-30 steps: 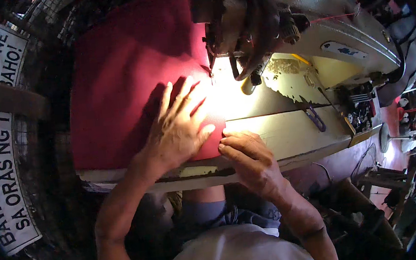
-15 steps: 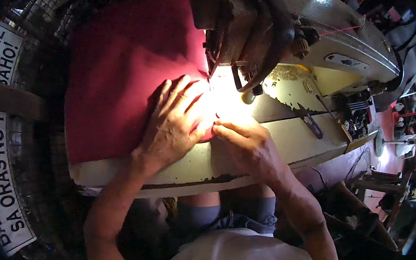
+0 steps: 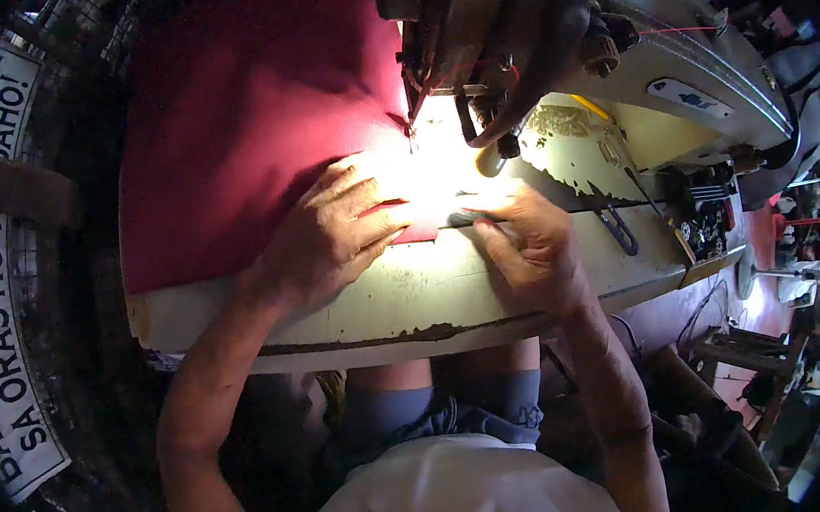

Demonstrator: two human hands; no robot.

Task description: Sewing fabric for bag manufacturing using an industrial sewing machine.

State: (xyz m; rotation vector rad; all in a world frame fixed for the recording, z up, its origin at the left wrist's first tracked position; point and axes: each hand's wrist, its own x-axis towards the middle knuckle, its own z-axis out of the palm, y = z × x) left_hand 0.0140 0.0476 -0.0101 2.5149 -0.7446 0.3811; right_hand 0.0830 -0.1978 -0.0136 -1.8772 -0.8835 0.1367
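A large sheet of dark red fabric [image 3: 224,165] covers the left of a worn, cream sewing table [image 3: 366,310]. Its right edge runs under the needle area of a sewing machine [image 3: 455,54], where a bright lamp washes out detail. My left hand [image 3: 338,225] lies on the fabric near its front right corner, fingers stretched and pressing down. Just right of that corner, my right hand [image 3: 532,244] is closed around a small dark object [image 3: 466,218]. Only part of that object shows between thumb and fingers, and glare hides its kind.
Dark-handled snips [image 3: 617,231] lie on the table to the right. Beyond them, a wooden-edged tray [image 3: 709,237] holds small dark parts. The machine's arm [image 3: 686,42] stretches to the upper right, with red thread [image 3: 675,30] along it. Lettered signs [image 3: 4,344] hang at far left.
My right hand has left the fabric's edge, moved right, and now shows a small dark object in its grip. My left hand has shifted slightly, its fingers less spread. The fabric corner is now uncovered.
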